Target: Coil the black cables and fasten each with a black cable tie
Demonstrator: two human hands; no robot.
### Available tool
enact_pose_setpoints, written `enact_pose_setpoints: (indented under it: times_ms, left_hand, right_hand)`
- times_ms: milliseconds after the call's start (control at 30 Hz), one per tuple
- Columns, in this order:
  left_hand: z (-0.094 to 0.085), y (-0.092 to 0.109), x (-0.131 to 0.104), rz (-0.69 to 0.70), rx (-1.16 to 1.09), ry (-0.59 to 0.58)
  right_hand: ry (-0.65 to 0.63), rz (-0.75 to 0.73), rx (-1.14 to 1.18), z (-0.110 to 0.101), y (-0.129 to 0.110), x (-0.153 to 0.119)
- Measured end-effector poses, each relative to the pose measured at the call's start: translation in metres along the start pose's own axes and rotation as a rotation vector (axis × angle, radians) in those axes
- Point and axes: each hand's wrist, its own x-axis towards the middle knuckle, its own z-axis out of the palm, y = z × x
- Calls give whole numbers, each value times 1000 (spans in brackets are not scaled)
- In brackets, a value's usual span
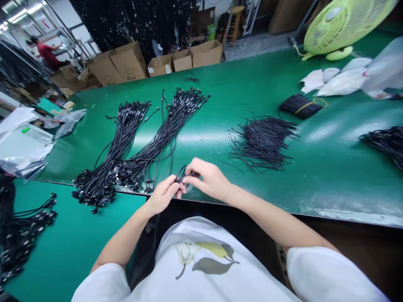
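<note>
My left hand grips a looped cable at the bench's near edge while my right hand pinches its loops, seemingly to keep them bunched, black strips lying handily near.

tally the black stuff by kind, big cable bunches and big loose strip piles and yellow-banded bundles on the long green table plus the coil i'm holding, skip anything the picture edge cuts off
Big cable bunches: 2
Big loose strip pile: 1
Yellow-banded bundle: 1
Held coil: 1
Total: 5
</note>
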Motion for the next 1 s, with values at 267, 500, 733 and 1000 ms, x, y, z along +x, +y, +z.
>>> enact_pose_setpoints:
  times_ms: [267, 500, 733, 1000]
  left_hand:
    - [29, -20, 8, -137, -516, 171]
    - [28, -26, 8, -147, -839, 298]
    - [40, -36, -1, -118, -433, 214]
    - [38, -30, -5, -107, 111, 58]
  right_hand:
    - [314, 554, 706, 54, 22, -8]
    - [287, 601, 1248, 60, 11, -14]
    - [362, 532, 964, 55, -7, -18]
    - [237, 531, 855, 55, -25, -17]
